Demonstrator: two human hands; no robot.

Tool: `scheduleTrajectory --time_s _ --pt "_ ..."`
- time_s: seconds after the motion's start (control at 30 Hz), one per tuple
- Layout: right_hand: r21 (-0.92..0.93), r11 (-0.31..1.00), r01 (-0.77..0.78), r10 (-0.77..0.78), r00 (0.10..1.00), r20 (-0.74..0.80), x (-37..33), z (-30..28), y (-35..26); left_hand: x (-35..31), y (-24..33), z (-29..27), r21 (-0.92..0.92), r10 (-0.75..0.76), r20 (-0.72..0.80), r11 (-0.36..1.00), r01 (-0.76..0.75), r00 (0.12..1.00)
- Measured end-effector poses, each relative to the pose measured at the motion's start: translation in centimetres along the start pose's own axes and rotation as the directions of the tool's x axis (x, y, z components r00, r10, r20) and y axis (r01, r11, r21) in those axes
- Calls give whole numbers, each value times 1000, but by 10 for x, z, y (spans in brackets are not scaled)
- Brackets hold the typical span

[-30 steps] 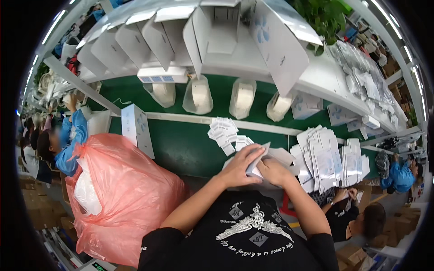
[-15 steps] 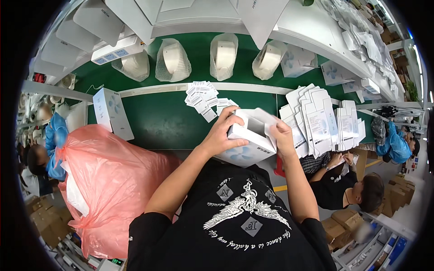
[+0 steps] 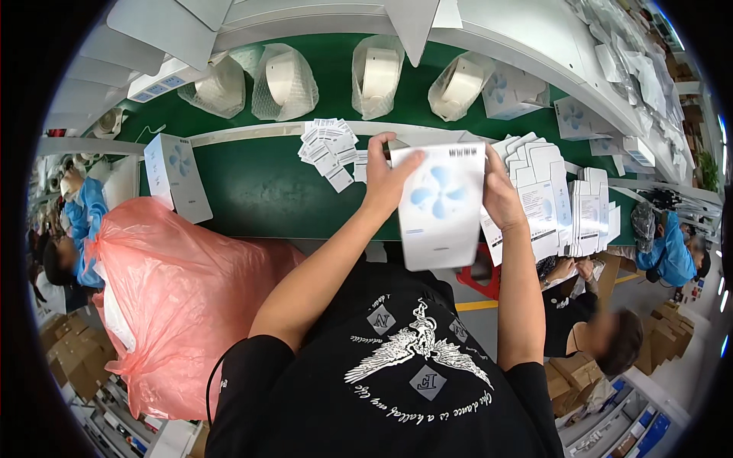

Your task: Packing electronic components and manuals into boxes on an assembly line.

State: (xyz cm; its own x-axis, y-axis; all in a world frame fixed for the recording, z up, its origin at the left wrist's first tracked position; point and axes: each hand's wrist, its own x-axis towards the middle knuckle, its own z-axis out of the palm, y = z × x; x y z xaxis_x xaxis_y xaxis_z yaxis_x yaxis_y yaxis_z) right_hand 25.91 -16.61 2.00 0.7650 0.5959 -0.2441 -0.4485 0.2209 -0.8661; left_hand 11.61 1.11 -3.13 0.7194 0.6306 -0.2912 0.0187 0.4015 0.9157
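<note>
Both my hands hold a white carton with a blue fan picture on its face, upright above the green conveyor belt. My left hand grips the carton's upper left edge. My right hand grips its right side. Just behind the carton lies a loose pile of small white leaflets. To the right are stacks of flat folded cartons.
A finished white carton stands on the belt at left. Several white fans in foam netting ride the far belt. A large pink plastic bag sits at my left. Other workers in blue and black are nearby.
The half-open carton I was folding near the belt has been turned and raised upright, its printed face toward me. My view shifted downward and closer.
</note>
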Motion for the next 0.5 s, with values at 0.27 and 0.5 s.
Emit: scheduleTrajectory --time_s 0.27,0.5 --pt "-78 672 -736 734 676 -58 62 -171 73 -8 -149 -70 964 341 264 -76 -253 902" --pt "-746 401 -531 403 834 -377 84 -126 90 -85 -132 -113 944 -118 295 -120 -308 948"
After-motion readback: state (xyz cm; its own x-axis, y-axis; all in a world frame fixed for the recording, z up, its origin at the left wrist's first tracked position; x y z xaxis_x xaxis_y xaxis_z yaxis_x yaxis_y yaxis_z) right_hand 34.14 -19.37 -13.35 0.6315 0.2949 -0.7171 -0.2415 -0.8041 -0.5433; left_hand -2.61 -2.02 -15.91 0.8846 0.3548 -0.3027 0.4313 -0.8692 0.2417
